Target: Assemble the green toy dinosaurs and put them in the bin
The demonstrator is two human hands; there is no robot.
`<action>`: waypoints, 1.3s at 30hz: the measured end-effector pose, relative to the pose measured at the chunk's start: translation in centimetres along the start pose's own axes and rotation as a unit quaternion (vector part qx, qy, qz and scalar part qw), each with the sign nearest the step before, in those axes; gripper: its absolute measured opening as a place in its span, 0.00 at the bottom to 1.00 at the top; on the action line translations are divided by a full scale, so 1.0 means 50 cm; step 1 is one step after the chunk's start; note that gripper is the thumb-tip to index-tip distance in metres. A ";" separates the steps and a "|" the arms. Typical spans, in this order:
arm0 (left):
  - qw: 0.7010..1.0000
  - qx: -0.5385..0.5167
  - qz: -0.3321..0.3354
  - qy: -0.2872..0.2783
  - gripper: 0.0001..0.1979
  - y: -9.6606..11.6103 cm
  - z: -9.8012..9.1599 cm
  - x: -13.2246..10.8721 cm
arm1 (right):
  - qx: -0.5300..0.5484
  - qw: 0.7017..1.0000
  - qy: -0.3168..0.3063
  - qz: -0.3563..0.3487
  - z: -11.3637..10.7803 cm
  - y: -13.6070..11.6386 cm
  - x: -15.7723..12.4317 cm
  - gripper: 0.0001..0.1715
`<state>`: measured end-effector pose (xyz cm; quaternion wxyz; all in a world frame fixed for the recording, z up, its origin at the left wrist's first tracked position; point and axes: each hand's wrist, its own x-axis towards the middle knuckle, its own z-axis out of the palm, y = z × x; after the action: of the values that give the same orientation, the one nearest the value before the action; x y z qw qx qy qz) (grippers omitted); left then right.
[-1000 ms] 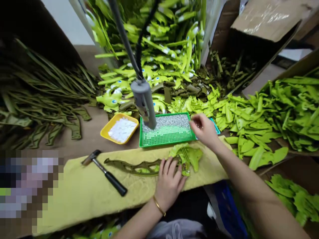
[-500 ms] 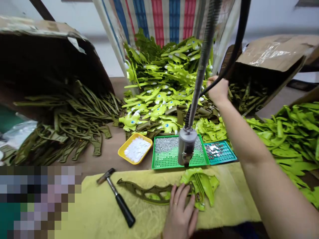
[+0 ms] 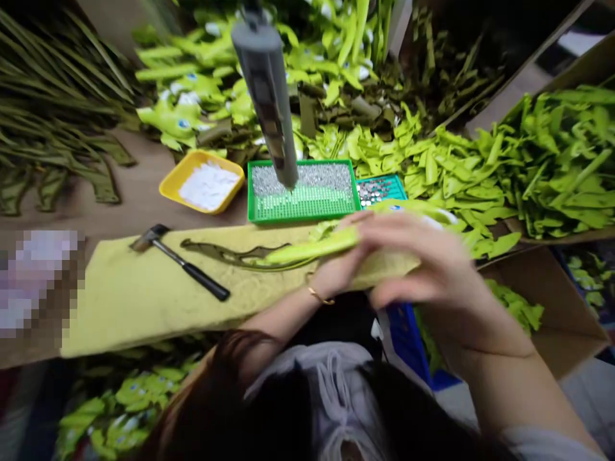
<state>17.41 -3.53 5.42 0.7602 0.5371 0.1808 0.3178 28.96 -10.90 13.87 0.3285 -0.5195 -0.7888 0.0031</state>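
Observation:
My right hand (image 3: pixel 423 256), smeared by motion, is closed on a lime-green plastic toy shell (image 3: pixel 321 246) with a blue eye and a white tip. It holds the shell low over a yellow cloth (image 3: pixel 125 301). Behind it is my left hand (image 3: pixel 336 269), at the right end of an olive-green openwork plastic piece (image 3: pixel 230 257) lying on the cloth; the left fingers are hidden. A claw hammer (image 3: pixel 189 266) with a black handle lies left of the olive piece. Above the green tray hangs a grey electric screwdriver (image 3: pixel 269 96), touched by neither hand.
A yellow dish (image 3: pixel 166 186) of white bits, a green tray (image 3: pixel 302 214) of small screws and a teal tray (image 3: pixel 396 186) of metal discs line the cloth's back edge. Olive parts (image 3: pixel 62 83) are heaped left, lime-green parts (image 3: pixel 552 160) right. An open carton (image 3: pixel 562 307) stands below right.
My right hand has come back from the far pile to the cloth with a lime-green shell. The view has tilted down and shifted right. The left hand stays by the olive piece.

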 end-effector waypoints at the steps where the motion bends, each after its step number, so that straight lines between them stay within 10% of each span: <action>1: 0.999 -0.035 -0.010 0.018 0.18 0.010 -0.017 -0.003 | 0.010 0.998 0.015 0.054 0.000 0.026 -0.020 0.26; 6: 0.986 -0.118 -0.060 0.099 0.24 0.058 -0.108 -0.033 | 0.042 0.977 -0.104 0.179 0.033 0.137 -0.078 0.39; 15: 0.976 -0.109 -0.069 0.174 0.19 0.069 -0.138 -0.100 | 0.084 0.980 -0.090 0.155 0.098 0.125 -0.054 0.44; 22: 0.910 -0.065 -0.294 0.286 0.17 0.015 -0.182 -0.222 | 0.030 0.980 -0.097 0.172 0.099 0.156 -0.101 0.41; 39: 0.897 -0.090 -0.287 0.324 0.17 -0.002 -0.187 -0.217 | 0.029 0.974 -0.155 0.163 0.152 0.168 -0.109 0.38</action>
<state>3.72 -4.33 1.23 0.7628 0.2588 0.5337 0.2575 33.20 -8.97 2.22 0.2123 -0.6248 -0.7341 0.1601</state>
